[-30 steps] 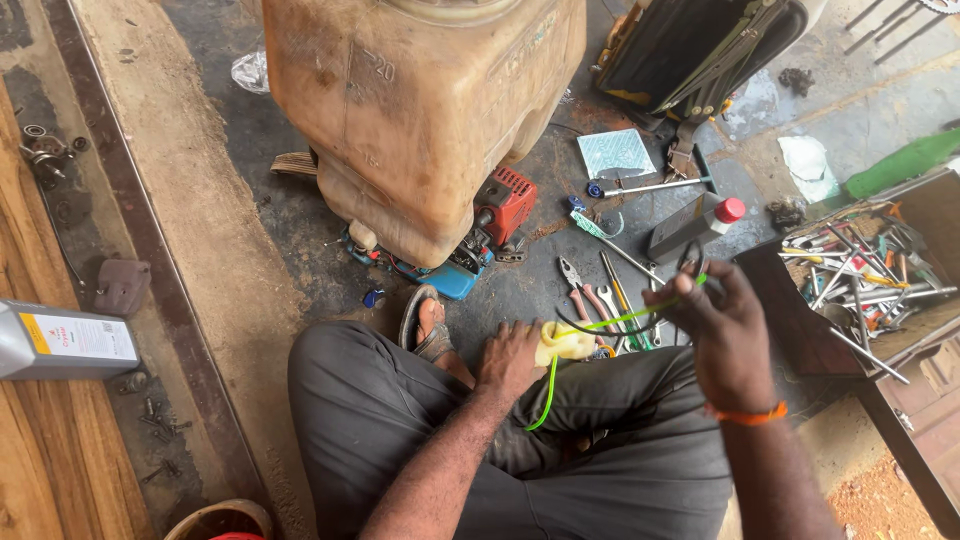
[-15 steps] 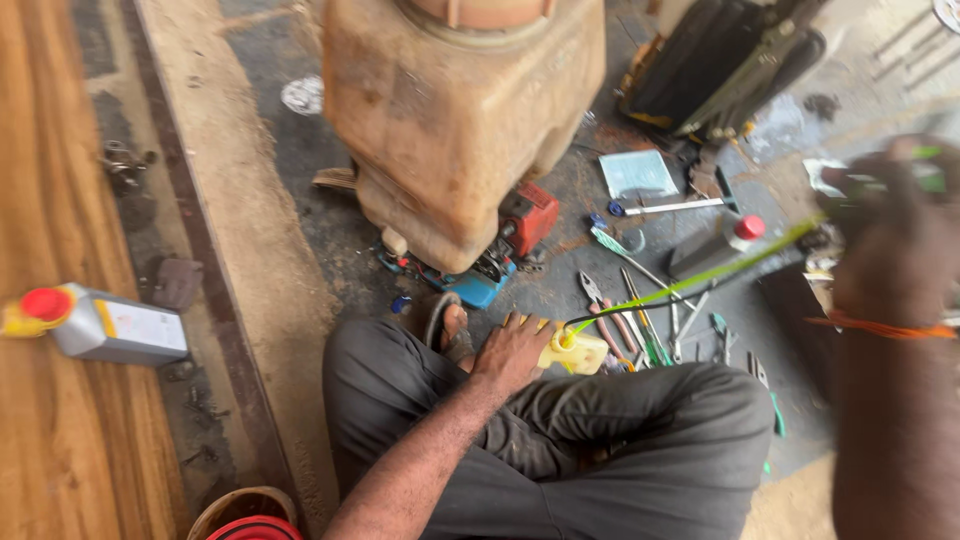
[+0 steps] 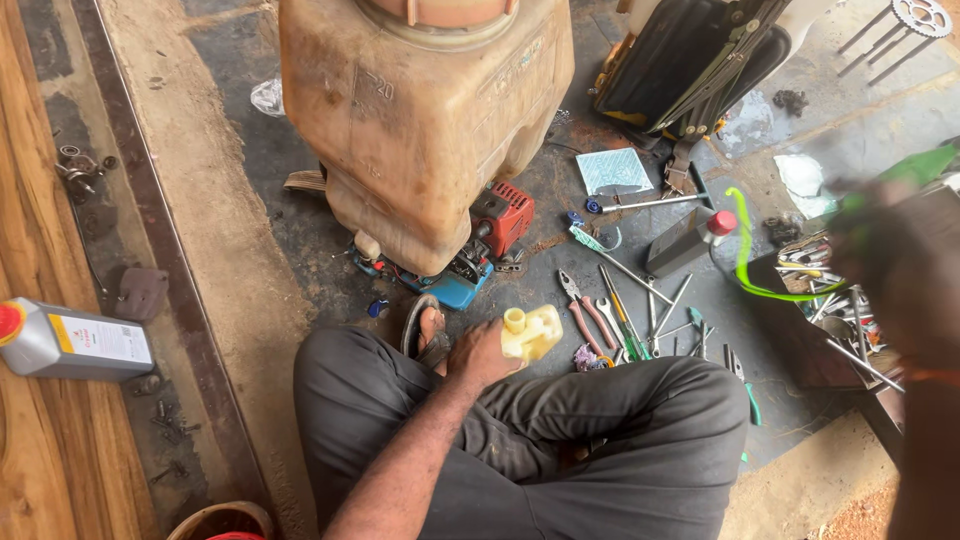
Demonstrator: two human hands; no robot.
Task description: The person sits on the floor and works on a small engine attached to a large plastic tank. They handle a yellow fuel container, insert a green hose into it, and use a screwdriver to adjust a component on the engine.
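Left hand [image 3: 478, 352] clamped on pale yellow plastic part [image 3: 531, 332] at lower centre above the knee, right hand [image 3: 895, 262] blurred at right edge, grip can't tell, green tube [image 3: 745, 262] curling beside it, pliers [image 3: 585, 305] just right of part

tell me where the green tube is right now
In the head view the green tube is at the right, curling in the air from the blurred right hand, above the tools on the floor and beside the red-capped grey bottle.

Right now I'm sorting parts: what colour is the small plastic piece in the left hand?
Pale yellow plastic piece, clearest in the head view.
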